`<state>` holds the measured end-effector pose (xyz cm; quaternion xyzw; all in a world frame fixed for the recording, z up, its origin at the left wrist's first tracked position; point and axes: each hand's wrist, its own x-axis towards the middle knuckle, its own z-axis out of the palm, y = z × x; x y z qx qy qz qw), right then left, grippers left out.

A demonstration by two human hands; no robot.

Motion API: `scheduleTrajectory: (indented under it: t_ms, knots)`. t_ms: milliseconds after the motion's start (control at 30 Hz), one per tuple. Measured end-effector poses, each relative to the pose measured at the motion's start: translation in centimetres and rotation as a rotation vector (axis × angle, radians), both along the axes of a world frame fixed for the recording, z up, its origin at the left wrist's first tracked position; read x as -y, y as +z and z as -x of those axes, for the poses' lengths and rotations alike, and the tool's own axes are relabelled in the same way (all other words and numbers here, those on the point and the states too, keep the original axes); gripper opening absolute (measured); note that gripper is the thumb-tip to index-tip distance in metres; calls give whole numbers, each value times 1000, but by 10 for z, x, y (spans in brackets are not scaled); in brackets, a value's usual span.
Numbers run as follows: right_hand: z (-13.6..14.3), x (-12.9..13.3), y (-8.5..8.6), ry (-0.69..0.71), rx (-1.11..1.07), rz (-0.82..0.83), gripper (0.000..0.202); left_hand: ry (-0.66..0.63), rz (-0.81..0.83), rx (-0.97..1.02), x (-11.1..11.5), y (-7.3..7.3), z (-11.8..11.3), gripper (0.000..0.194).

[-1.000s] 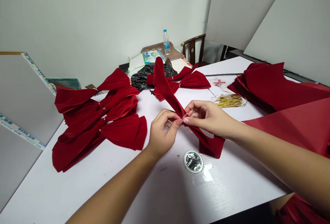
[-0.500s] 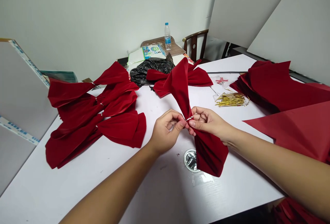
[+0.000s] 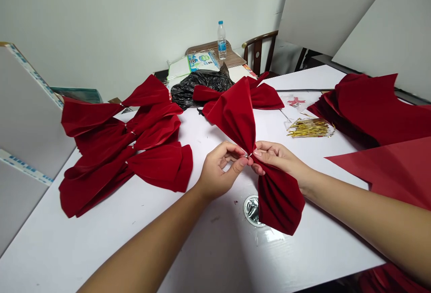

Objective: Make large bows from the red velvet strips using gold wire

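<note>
Above the middle of the table, a red velvet bow [image 3: 281,196] is held at its pinched waist, its two ends fanning up and down. A thin shiny twist tie [image 3: 248,155] wraps that waist. My left hand [image 3: 224,167] is closed, with thumb and forefinger pinching the tie from the left. From the right, my right hand [image 3: 278,158] grips the gathered fabric beside the tie, thumb on top. Some of its fingers are hidden behind the cloth. Several tied red bows [image 3: 124,144] lie overlapping on the left of the table.
Gold twist ties [image 3: 310,128] lie in a clear bag at the right, near stacked red fabric sheets [image 3: 367,108]. Behind are another red bow [image 3: 267,97], a black plastic bag [image 3: 191,87] and a water bottle [image 3: 221,41]. A round grommet [image 3: 252,211] is set in the white tabletop [image 3: 208,248].
The bow's upper end has spread wider and leans further left. My right thumb has moved off the tie's end onto the fabric. The view has shifted slightly.
</note>
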<state>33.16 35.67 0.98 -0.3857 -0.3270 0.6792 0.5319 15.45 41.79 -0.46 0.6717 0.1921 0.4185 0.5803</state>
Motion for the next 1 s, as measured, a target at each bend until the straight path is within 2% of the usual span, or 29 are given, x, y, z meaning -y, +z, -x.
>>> scheduleTrajectory:
  t_ms: [233, 400, 667, 833, 1000]
  knots:
    - [-2, -2, -8, 7, -97, 75, 41, 8, 208, -25, -2, -3, -3, 29]
    - [-2, -2, -15, 32, -133, 102, 38, 87, 203, -53, -2, -6, -3, 27]
    - [-1, -1, -14, 58, -101, 86, 42, 41, 297, -54, 3, -7, -6, 24]
    - [-1, 0, -11, 89, -65, 28, 40, 66, 234, -51, 1, -8, -5, 22]
    - [-1, -1, -18, 103, -38, -17, 37, 73, 150, -134, 4, -7, -3, 18]
